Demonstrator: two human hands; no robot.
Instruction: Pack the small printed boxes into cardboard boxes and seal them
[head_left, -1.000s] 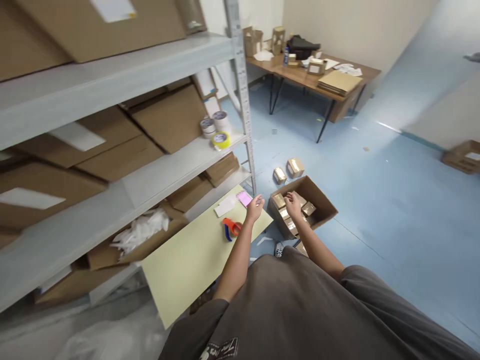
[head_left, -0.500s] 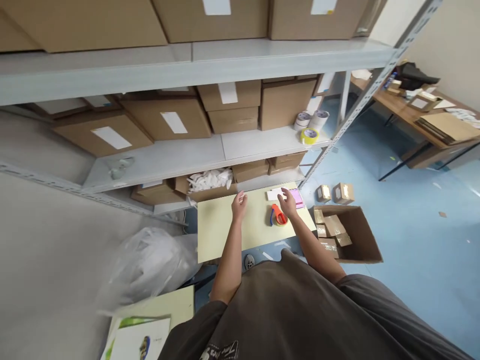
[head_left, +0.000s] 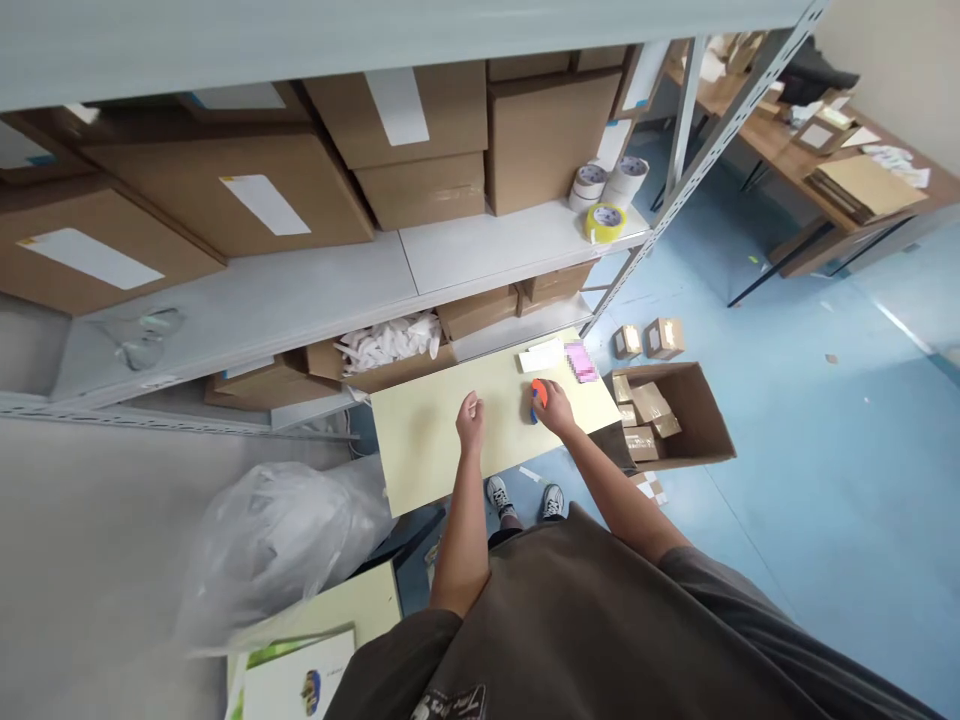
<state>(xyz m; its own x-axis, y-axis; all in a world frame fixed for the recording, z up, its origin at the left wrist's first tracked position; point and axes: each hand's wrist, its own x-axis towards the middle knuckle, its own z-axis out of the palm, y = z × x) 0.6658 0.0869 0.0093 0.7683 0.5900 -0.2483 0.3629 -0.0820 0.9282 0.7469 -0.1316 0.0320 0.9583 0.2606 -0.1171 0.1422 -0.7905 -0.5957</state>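
My right hand (head_left: 555,408) is closed on the orange and blue tape dispenser (head_left: 538,396) above the right part of the pale yellow table (head_left: 420,430). My left hand (head_left: 470,420) hovers over the middle of that table with its fingers curled together; whether something small is between them cannot be made out. Beyond my right hand lie a white paper or box (head_left: 541,356) and a pink item (head_left: 581,362), side by side near the table's far right corner.
A metal shelf (head_left: 300,290) with cartons and tape rolls (head_left: 604,221) rises beyond the table. An open carton (head_left: 709,415) holding small boxes stands on the floor at right. A plastic bag (head_left: 292,530) bulges at left, near another table with printed sheets (head_left: 300,675).
My right hand has come down onto the tape dispenser and taken hold of it. The fingers of my left hand have drawn closer together. The camera view has shifted.
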